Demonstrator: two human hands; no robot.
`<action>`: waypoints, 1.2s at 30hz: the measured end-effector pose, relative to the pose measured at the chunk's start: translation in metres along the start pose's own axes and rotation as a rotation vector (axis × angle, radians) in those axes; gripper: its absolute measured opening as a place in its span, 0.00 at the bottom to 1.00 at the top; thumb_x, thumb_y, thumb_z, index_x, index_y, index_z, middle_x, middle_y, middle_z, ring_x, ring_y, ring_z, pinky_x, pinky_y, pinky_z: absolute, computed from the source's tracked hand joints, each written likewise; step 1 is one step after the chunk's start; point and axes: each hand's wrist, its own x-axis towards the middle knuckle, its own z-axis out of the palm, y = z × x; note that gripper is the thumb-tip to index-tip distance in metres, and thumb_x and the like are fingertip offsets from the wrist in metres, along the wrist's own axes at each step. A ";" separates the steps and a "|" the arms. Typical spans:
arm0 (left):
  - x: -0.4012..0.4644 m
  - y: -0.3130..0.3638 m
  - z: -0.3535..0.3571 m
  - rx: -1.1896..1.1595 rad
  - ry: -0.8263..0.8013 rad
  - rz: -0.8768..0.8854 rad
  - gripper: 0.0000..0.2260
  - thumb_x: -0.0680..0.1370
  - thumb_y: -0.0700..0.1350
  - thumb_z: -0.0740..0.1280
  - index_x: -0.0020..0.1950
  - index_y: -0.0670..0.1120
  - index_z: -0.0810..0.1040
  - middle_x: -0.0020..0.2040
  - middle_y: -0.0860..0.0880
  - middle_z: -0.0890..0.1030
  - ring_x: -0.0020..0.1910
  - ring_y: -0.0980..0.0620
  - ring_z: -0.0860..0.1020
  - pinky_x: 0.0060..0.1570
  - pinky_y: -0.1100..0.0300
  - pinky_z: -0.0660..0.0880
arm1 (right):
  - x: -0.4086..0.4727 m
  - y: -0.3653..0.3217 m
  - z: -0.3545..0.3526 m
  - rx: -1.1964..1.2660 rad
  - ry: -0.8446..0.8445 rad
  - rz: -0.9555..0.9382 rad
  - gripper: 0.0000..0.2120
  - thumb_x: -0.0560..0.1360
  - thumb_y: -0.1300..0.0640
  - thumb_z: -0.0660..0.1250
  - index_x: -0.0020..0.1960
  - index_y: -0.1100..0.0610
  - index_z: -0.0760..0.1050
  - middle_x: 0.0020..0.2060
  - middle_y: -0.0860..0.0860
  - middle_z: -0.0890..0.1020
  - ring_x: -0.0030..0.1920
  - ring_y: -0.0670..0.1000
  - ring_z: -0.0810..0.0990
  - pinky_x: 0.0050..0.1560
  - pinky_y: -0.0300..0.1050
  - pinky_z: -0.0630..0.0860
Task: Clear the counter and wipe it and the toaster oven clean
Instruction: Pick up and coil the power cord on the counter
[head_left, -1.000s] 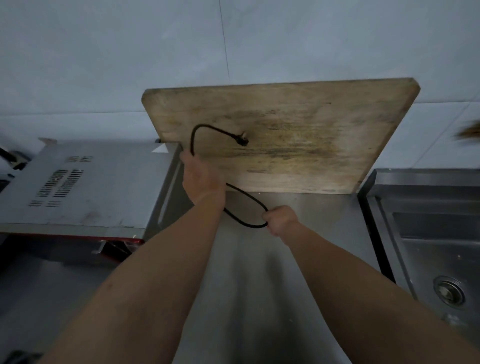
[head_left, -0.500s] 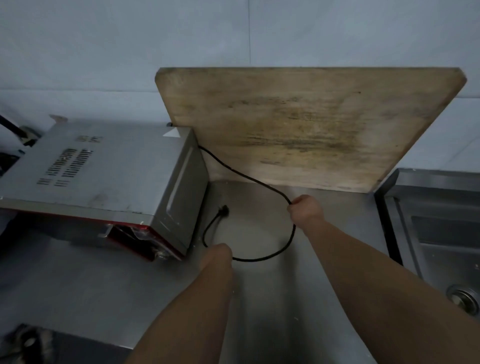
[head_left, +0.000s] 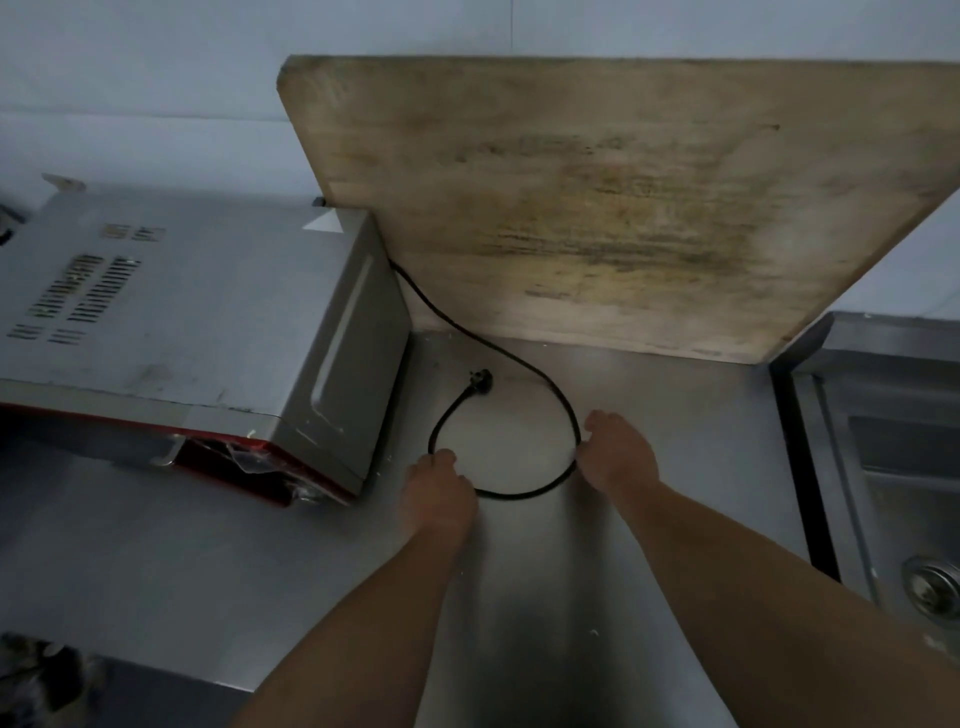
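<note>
The silver toaster oven (head_left: 197, 317) with a red front stands at the left on the steel counter (head_left: 675, 415). Its black power cord (head_left: 524, 364) runs from behind the oven and curls in a loop on the counter, ending in the plug (head_left: 480, 376). My left hand (head_left: 436, 493) grips the cord at the loop's left side. My right hand (head_left: 618, 452) holds the cord at the loop's right side. Both hands rest low on the counter.
A large worn wooden cutting board (head_left: 613, 208) leans against the white tiled wall behind the cord. A steel sink (head_left: 893, 467) with a drain (head_left: 935, 587) lies at the right. Dark clutter (head_left: 36, 670) shows at the bottom left corner.
The cord has come down from in front of the cutting board onto the counter. Both hands lowered with it, and the plug now lies on the steel surface.
</note>
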 end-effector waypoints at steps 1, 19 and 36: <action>0.003 0.002 0.002 0.076 0.006 0.101 0.17 0.82 0.45 0.59 0.71 0.49 0.70 0.69 0.46 0.73 0.66 0.46 0.70 0.61 0.56 0.67 | 0.000 -0.001 0.006 -0.004 -0.018 -0.031 0.17 0.78 0.58 0.61 0.66 0.56 0.71 0.62 0.56 0.74 0.61 0.58 0.75 0.58 0.45 0.71; 0.082 -0.001 0.014 0.628 -0.176 0.295 0.25 0.79 0.40 0.57 0.77 0.45 0.60 0.77 0.42 0.61 0.80 0.40 0.50 0.75 0.38 0.54 | 0.012 -0.010 0.083 -0.488 -0.094 -0.695 0.14 0.78 0.52 0.58 0.58 0.56 0.75 0.53 0.55 0.77 0.52 0.57 0.75 0.53 0.53 0.71; 0.139 -0.007 -0.008 0.647 0.038 0.223 0.19 0.81 0.43 0.59 0.72 0.47 0.67 0.69 0.41 0.66 0.67 0.41 0.65 0.62 0.48 0.68 | 0.121 -0.036 0.051 -0.351 0.033 -0.341 0.11 0.79 0.56 0.59 0.59 0.56 0.73 0.53 0.55 0.76 0.55 0.58 0.76 0.45 0.47 0.68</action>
